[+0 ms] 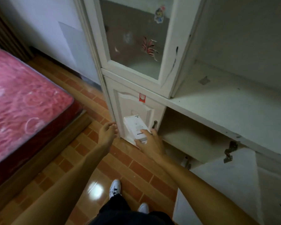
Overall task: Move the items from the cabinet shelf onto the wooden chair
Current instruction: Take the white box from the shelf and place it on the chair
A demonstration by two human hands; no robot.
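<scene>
Cabinet [173,46] ahead: your right hand [150,142] grips the box [135,127] by its near end, length pointing away; left hand [107,132] relaxed, empty, just beside it.

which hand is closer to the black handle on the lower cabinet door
Right. The right hand, gripping a white box, has fingertips just below the black handle. The left hand is open at the opposite edge of the lower cabinet door, beyond the box.
</scene>
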